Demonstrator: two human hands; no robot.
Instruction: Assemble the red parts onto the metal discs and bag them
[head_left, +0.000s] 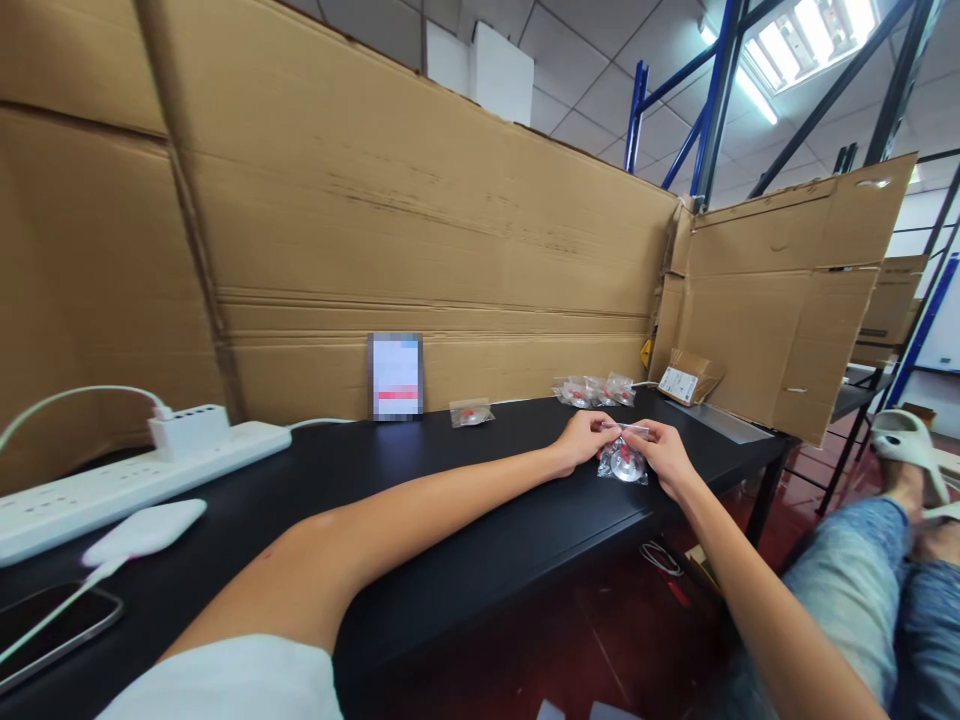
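Observation:
Both hands meet over the black table's right part, pinching the top edge of a small clear plastic bag point(627, 464). Inside it lies a round, shiny, clear or silvery item with red marks; its exact kind I cannot make out. My left hand point(583, 440) grips the bag's upper left edge with thumb and fingers. On the other side, my right hand point(665, 452) holds the upper right edge. Several similar bagged items point(592, 390) lie just beyond the hands, against the cardboard. Another single bag point(472, 413) rests farther left.
A phone-like screen point(396, 377) leans on the cardboard wall point(420, 200). At left are a white power strip point(135, 485), a white charging pad point(145, 531) and a dark phone point(60, 635). An open small carton point(686, 378) sits at right. Someone's jeans-clad legs point(855, 590) show at far right.

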